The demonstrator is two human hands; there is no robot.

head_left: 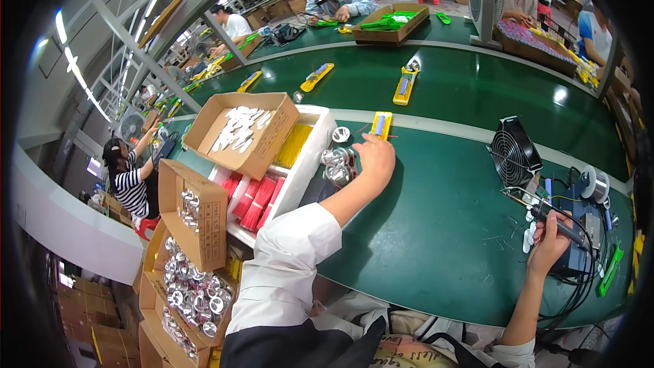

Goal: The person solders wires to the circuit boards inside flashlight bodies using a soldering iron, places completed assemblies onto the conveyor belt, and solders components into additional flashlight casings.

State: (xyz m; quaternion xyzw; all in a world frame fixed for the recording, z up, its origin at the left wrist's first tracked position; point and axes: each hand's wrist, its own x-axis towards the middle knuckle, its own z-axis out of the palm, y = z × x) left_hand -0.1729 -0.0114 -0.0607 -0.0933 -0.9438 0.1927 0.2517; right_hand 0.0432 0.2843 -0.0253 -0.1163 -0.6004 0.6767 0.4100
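Note:
My left hand (pixel 376 161) reaches forward over the green bench with bent fingers closed at the near end of a yellow plastic casing (pixel 383 123). A bluish cylindrical part lies inside that casing, and thin red wires stick out beside it. Just left of the hand are several shiny round reflector cups (pixel 338 165). At the right, my right hand (pixel 549 248) grips a soldering iron (pixel 567 229) by its dark handle, its tip pointing up and left toward a small black fan (pixel 514 153). Small white pieces (pixel 528 237) lie beside this hand.
A solder spool (pixel 595 185) and cables crowd the right end. On my left, a cardboard box of white pieces (pixel 238 129) rests over a white foam tray (pixel 320 138) with red and yellow wire bundles. Reflectors fill lower boxes (pixel 197 293). More casings (pixel 405 86) lie on the belt; co-workers sit beyond.

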